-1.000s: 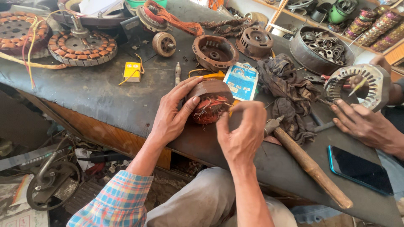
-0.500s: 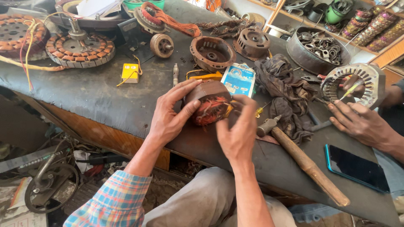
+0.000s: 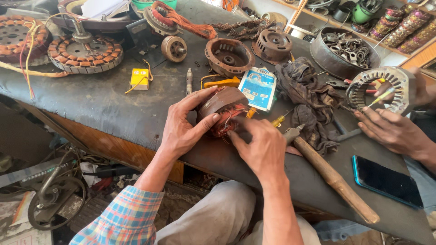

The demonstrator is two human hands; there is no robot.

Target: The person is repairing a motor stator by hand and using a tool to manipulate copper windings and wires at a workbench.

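2 hands grip your motor coil (image 3: 223, 111): left hand (image 3: 184, 124) wraps its side, right hand (image 3: 263, 147) pinches its red wires; windings remain in, hammer (image 3: 334, 178) beside your right hand.

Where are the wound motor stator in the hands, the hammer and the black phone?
wound motor stator (image 3: 222, 103): head view, on its brown metal top face.
hammer (image 3: 334, 179): head view, on the middle of its wooden handle.
black phone (image 3: 386, 181): head view, on its dark screen.

Motor stator (image 3: 222, 111) half covered by both hands, co-worker's arm (image 3: 420, 149) cut off — phone (image 3: 386, 181) screen dark
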